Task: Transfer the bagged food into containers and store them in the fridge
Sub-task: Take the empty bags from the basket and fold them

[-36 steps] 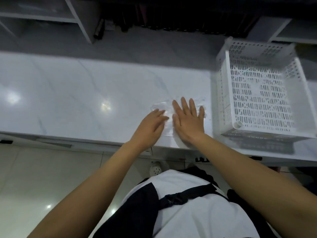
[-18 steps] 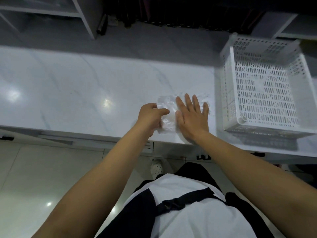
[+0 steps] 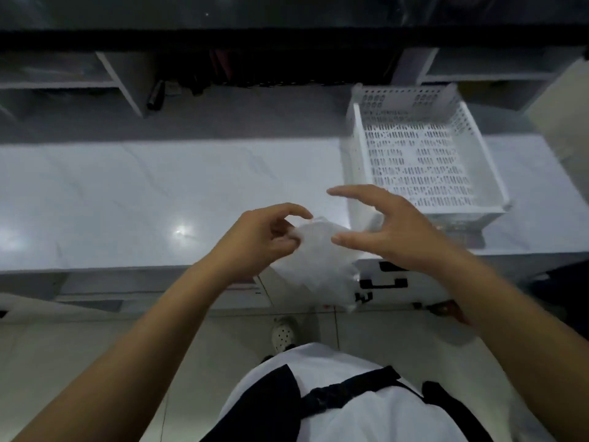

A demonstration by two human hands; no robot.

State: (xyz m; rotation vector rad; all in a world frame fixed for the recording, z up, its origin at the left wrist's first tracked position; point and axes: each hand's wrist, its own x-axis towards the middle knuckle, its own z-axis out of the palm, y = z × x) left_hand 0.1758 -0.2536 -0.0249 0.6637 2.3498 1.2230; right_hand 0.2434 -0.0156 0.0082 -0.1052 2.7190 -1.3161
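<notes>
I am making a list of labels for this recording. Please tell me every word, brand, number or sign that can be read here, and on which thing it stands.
None can be read in this view.
Clear plastic bag, pinched by the left hand: no print shows.
White perforated basket: only slots and holes, no label.
Dark things on the back shelf: too blurred and dim to read.

No readable text, labels, brands or numbers anywhere in view

left hand (image 3: 258, 240): fingers curled, pinching | right hand (image 3: 392, 228): fingers spread, loosely arched | both forearms extended forward
</notes>
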